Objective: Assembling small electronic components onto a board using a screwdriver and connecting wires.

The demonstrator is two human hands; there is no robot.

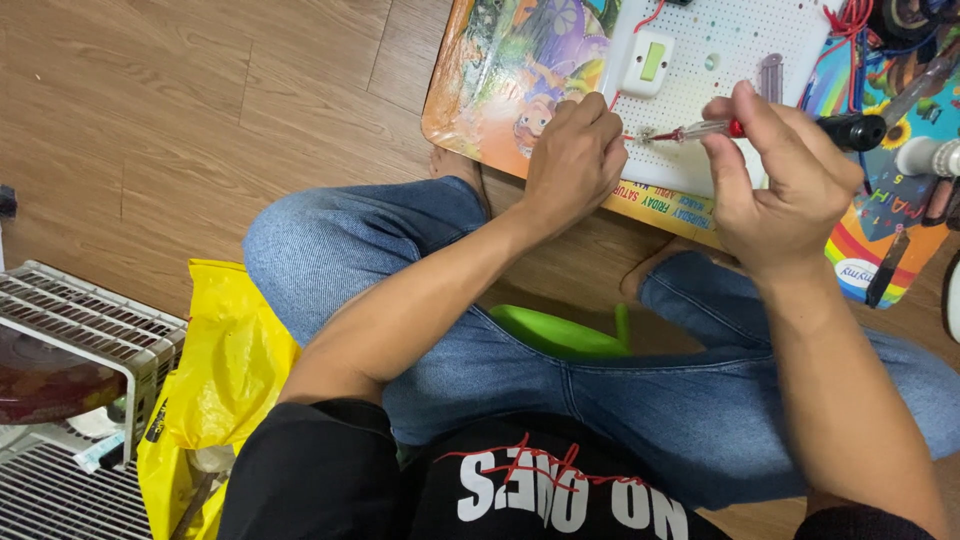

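My right hand [775, 180] grips a screwdriver [700, 130] with a clear shaft handle and a red band. Its tip points left onto a white perforated board [720, 50]. My left hand [575, 160] is curled at the board's lower left edge, fingers pinching something small by the tip, a thin red wire beside it. A white switch with a green rocker [648, 62] is mounted on the board above my left hand. The board lies on a colourful cartoon-printed low table [500, 80].
I sit cross-legged in blue jeans on a wooden floor, a green object [555, 332] between my legs. A yellow plastic bag [225, 360] and a white wire-grille appliance [70, 340] stand at left. Black-handled tools [850, 130] and red wires [855, 18] lie at right.
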